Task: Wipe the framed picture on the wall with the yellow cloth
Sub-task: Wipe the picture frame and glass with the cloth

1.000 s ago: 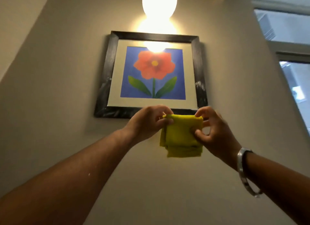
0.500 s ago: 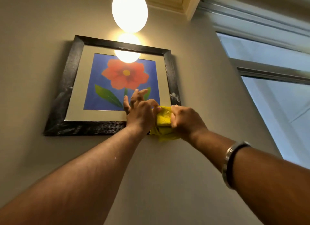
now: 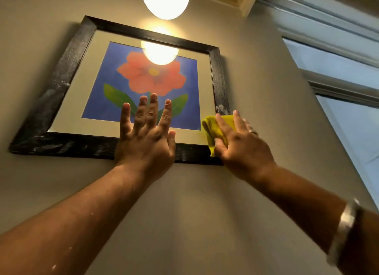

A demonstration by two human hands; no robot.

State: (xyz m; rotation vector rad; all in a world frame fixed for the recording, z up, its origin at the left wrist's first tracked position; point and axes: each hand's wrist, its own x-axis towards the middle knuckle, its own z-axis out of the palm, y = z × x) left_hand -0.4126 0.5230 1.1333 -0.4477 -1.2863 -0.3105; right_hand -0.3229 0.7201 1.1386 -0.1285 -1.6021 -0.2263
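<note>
Head view: the wiping looks barely begun. The folded yellow cloth [image 3: 218, 129] lies under the right hand [image 3: 240, 141], whose flat palm and spread fingers press it against the lower right corner of the black-framed flower picture behind glass [image 3: 55, 94], which hangs on the beige wall [image 3: 205, 203]. The left hand [image 3: 146, 139] rests flat, fingers splayed, over the bottom rail and glass, apparently steadying the frame. Whitish smudges show on the left rail, the bottom rail and just above the cloth on the right rail, so most of the frame seems left to wipe.

Counted: one picture, one cloth, two hands, one glowing globe lamp [image 3: 165, 1], one metal bracelet [image 3: 344, 229].
</note>
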